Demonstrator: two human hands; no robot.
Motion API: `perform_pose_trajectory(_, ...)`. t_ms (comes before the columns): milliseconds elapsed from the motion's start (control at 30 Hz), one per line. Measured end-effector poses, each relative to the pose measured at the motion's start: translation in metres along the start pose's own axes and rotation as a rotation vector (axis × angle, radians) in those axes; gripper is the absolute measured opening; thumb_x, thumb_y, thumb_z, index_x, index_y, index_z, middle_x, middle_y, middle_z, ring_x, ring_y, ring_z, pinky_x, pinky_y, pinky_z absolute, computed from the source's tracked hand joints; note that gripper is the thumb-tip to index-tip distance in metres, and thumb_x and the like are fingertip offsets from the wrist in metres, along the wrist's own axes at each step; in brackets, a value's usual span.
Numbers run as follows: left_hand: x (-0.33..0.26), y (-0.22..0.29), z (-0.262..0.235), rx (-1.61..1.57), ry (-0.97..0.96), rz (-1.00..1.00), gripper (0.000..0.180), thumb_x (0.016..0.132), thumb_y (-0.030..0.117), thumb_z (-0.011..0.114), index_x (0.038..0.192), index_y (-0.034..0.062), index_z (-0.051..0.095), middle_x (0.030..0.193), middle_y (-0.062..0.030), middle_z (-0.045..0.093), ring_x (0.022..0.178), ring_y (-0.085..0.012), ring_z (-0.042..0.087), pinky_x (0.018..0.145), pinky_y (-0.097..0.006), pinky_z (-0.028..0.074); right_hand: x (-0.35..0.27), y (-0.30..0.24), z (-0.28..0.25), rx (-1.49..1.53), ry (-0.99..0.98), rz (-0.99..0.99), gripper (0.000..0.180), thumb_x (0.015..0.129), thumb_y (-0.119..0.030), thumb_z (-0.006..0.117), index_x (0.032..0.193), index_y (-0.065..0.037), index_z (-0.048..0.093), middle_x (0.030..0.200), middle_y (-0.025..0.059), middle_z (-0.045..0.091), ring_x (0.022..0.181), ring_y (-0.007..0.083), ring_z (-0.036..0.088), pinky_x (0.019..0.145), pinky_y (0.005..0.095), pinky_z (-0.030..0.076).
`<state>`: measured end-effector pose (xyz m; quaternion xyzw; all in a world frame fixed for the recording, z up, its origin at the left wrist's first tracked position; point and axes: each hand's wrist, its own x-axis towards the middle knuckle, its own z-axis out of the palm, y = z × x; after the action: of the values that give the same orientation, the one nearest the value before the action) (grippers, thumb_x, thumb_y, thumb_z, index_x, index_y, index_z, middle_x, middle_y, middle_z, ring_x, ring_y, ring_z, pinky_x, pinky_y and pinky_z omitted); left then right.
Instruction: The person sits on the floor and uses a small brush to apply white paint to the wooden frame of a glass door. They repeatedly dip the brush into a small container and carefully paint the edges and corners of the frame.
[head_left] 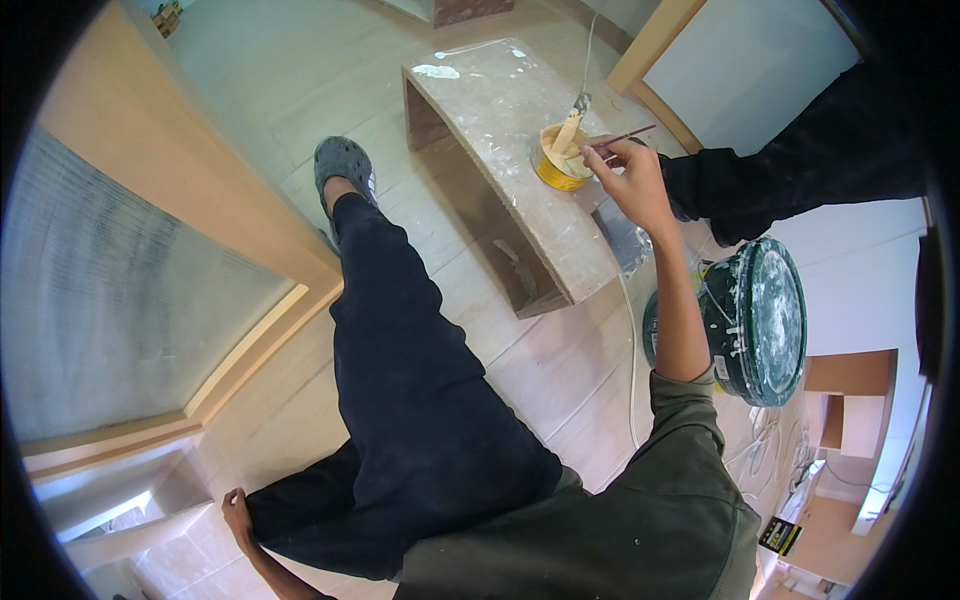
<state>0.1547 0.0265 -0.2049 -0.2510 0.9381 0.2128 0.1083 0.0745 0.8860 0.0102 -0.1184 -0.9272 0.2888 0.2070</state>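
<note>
My right hand (632,183) is closed in a pinch on a thin dark-handled paintbrush (625,137), just over the right rim of a small yellow tub (562,183). The brush's far end is hidden by the fingers and tub. Pale yellowish paste or paint fills the tub, and a smeared, wooden-looking flat tool (569,128) leans in it. Beneath the tub is a worn, paint-spotted board bench (490,120). Down at the left, my left hand (238,515) rests against my dark trouser leg, holding nothing, its fingers partly hidden.
Another person's black-trousered leg (800,165) comes in from the right. A dark green bucket (730,320) with a white-smeared lid stands beside my right forearm. A wood-framed glass door (130,290) is at the left. A white cable (632,350) runs along the floor.
</note>
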Motion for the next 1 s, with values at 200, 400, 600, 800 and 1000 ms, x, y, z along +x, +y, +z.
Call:
perform_pose_trajectory(200, -0.005, 0.009, 0.000, -0.027, -0.012, -0.016, 0.046, 0.090, 0.038, 0.063, 0.115, -0.0007, 0.069, 0.103, -0.0218, 0.070, 0.094, -0.0306, 0.065, 0.087, -0.039, 0.049, 0.000, -0.003, 0.000, -0.028, -0.024, 0.004, 0.029, 0.093, -0.021, 0.068, 0.102, 0.006, 0.073, 0.091, 0.0147, 0.075, 0.074, 0.0154, 0.067, 0.073, 0.0288, 0.053)
perform_pose_trajectory(400, -0.006, 0.008, 0.000, -0.011, 0.019, -0.001, 0.046, 0.090, 0.038, 0.063, 0.115, -0.0011, 0.069, 0.100, -0.0216, 0.070, 0.093, -0.0310, 0.065, 0.086, -0.040, 0.049, 0.002, 0.002, 0.000, -0.035, -0.038, -0.011, 0.027, 0.092, -0.019, 0.067, 0.102, 0.006, 0.073, 0.095, 0.0151, 0.075, 0.076, 0.0158, 0.067, 0.075, 0.0294, 0.054)
perform_pose_trajectory(600, -0.008, 0.013, 0.003, 0.013, 0.017, -0.017, 0.046, 0.090, 0.039, 0.063, 0.115, 0.0006, 0.069, 0.100, -0.0233, 0.069, 0.093, -0.0332, 0.065, 0.087, -0.041, 0.049, 0.001, 0.004, -0.005, 0.084, 0.048, -0.052, 0.027, 0.089, -0.019, 0.069, 0.098, 0.006, 0.073, 0.081, 0.0119, 0.073, 0.071, 0.0145, 0.065, 0.071, 0.0289, 0.053)
perform_pose_trajectory(800, -0.005, -0.022, 0.010, 0.006, 0.094, 0.037, 0.044, 0.090, 0.039, 0.064, 0.114, 0.0019, 0.069, 0.094, -0.0235, 0.069, 0.089, -0.0346, 0.066, 0.084, -0.042, 0.050, 0.000, -0.043, -0.015, 0.360, 0.022, -0.045, 0.019, 0.095, -0.010, 0.064, 0.101, 0.007, 0.070, 0.086, 0.0061, 0.068, 0.080, 0.0107, 0.062, 0.074, 0.0237, 0.049)
perform_pose_trajectory(1000, -0.022, 0.025, 0.001, -0.107, 0.089, -0.073, 0.042, 0.090, 0.039, 0.065, 0.113, 0.0044, 0.070, 0.085, -0.0203, 0.068, 0.080, -0.0309, 0.066, 0.077, -0.041, 0.051, -0.004, -0.137, -0.026, 0.533, -0.048, -0.275, 0.014, 0.096, -0.006, 0.063, 0.100, 0.006, 0.069, 0.086, 0.0061, 0.067, 0.082, 0.0113, 0.063, 0.076, 0.0246, 0.049)
